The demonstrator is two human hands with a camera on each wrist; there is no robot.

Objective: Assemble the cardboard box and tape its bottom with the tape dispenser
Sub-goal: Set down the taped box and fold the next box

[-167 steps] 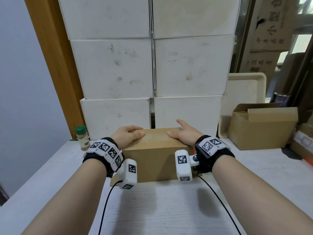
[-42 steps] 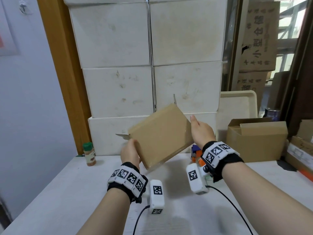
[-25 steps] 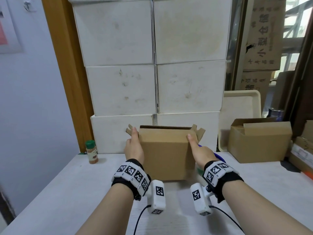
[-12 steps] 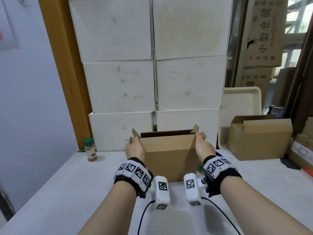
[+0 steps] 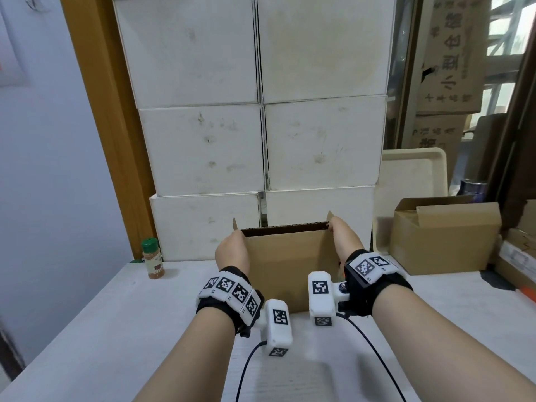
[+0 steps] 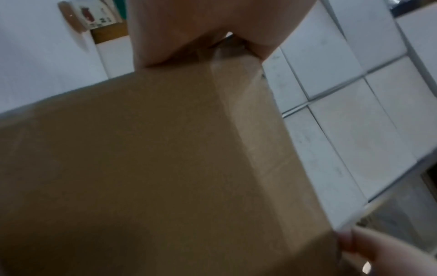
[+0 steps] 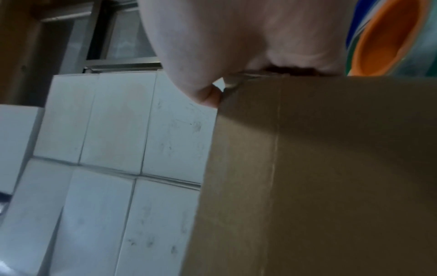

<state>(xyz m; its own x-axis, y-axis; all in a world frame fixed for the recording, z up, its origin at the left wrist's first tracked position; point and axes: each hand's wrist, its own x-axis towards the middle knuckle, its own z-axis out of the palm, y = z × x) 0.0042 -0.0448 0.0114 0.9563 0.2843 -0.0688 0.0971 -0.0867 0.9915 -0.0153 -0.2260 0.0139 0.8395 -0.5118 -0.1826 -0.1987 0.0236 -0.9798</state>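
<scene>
The brown cardboard box (image 5: 290, 262) stands upright on the white table (image 5: 116, 329) with its top open and short flaps sticking up at the corners. My left hand (image 5: 232, 250) grips its upper left corner and my right hand (image 5: 345, 239) grips its upper right corner. In the left wrist view the left hand (image 6: 189, 28) pinches the box's (image 6: 153, 168) top edge. The right wrist view has the right hand (image 7: 236, 37) curled over the rim of the box (image 7: 319, 168). An orange and blue tape dispenser (image 7: 390, 37) lies just behind that hand. The box's bottom is hidden.
A stack of white boxes (image 5: 261, 140) rises right behind the box. A green-capped spice bottle (image 5: 152, 258) stands at the back left. At the right are a cream tray (image 5: 412, 181) leaning upright and a second cardboard box (image 5: 443, 236).
The box went from lying closed side up, through a tilt in the air, to standing upright with its open side up. Both hands slid to its top corners.
</scene>
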